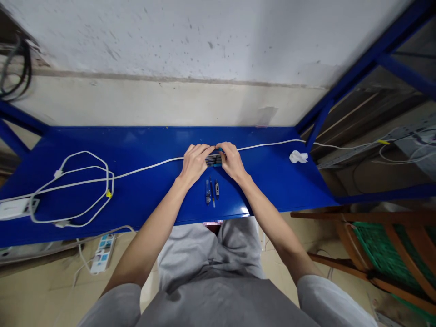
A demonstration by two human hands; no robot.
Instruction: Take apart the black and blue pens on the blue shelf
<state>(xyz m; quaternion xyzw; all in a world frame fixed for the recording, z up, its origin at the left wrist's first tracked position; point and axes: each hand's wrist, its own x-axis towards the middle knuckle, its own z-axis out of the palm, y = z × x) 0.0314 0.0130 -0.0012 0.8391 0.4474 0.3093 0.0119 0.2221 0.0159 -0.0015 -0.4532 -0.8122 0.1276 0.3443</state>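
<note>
Both my hands meet at the middle of a blue metal shelf [143,186]. My left hand [195,161] and my right hand [232,160] have their fingers curled round the two ends of a small bundle of dark pens [214,159] lying on the shelf. Just in front of the hands, near the shelf's front edge, lie loose pen parts [211,190]: a clear barrel, a thin refill and a short dark piece, side by side.
A white cable [150,168] runs across the shelf behind my hands and coils in loops [81,186] at the left, by a white box [15,208]. A crumpled white scrap [298,157] lies at the right. A power strip [102,254] is on the floor; a wooden chair [381,245] stands right.
</note>
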